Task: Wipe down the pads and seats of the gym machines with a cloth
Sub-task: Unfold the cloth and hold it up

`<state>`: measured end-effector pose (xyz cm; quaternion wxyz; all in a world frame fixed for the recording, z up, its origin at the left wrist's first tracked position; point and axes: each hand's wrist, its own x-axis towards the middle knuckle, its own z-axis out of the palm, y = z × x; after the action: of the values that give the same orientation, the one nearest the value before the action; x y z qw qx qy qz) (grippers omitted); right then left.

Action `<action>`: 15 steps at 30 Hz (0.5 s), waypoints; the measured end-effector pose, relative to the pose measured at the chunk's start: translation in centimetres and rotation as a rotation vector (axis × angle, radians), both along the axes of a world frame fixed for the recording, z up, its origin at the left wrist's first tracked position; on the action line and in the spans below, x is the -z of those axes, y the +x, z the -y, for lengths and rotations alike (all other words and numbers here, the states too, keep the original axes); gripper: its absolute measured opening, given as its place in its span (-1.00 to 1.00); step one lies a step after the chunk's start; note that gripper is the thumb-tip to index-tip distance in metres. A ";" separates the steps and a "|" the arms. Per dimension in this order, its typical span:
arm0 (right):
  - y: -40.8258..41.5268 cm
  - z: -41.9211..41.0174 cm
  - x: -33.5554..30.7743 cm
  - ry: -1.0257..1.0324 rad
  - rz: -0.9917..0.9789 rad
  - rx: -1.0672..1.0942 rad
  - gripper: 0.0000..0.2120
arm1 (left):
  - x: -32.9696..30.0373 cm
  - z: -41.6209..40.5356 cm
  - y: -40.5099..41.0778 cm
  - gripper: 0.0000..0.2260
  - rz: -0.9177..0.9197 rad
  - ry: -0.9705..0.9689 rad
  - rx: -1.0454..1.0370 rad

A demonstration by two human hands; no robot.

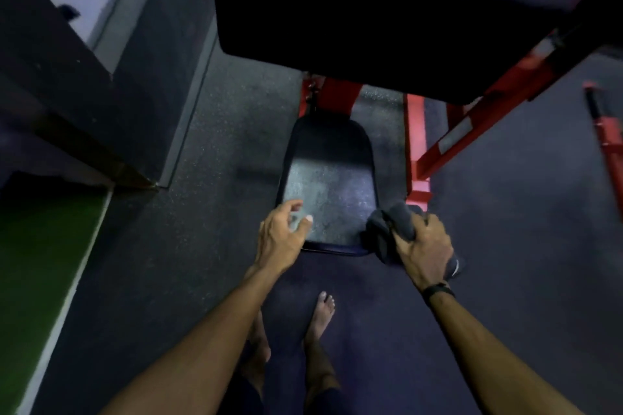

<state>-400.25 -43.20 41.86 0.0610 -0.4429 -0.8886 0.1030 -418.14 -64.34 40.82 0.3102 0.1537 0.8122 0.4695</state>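
A dark padded seat [328, 178] of a red-framed gym machine lies low in front of me, its near half shiny. A large dark pad [354, 17] of the same machine hangs above it at the top of the view. My right hand [424, 246] grips a bunched dark grey cloth [391, 229] at the seat's near right corner. My left hand [281, 236] hovers over the seat's near left corner with fingers loosely curled and holds nothing.
The red steel frame [472, 125] runs to the right of the seat, with another red bar [606, 131] at the far right. A dark wall corner [182, 77] and green turf [40, 263] lie left. My bare feet [322, 313] stand on dark rubber floor.
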 end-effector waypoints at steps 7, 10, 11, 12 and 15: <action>0.8 4.8 -8.8 0.082 -0.349 0.212 -0.47 | -8.2 -7.5 5.3 -0.38 0.284 0.221 0.396; 2.5 5.0 -12.0 -0.032 -0.410 0.339 -0.42 | -11.3 -10.2 7.5 -0.52 0.263 0.322 0.462; 3.4 4.9 -13.0 -0.057 -0.425 0.375 -0.44 | -12.4 -10.8 8.4 -0.55 0.252 0.344 0.488; 4.9 4.6 -14.4 -0.088 -0.456 0.410 -0.46 | -13.8 -11.7 9.6 -0.57 0.231 0.358 0.529; 9.1 3.6 -17.7 -0.210 -0.548 0.483 -0.42 | -16.7 -13.4 12.7 -0.50 0.157 0.332 0.710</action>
<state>-391.18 -46.76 59.59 0.2734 -0.5995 -0.6938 0.2907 -405.44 -50.94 57.49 0.4853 0.4367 0.5954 0.4683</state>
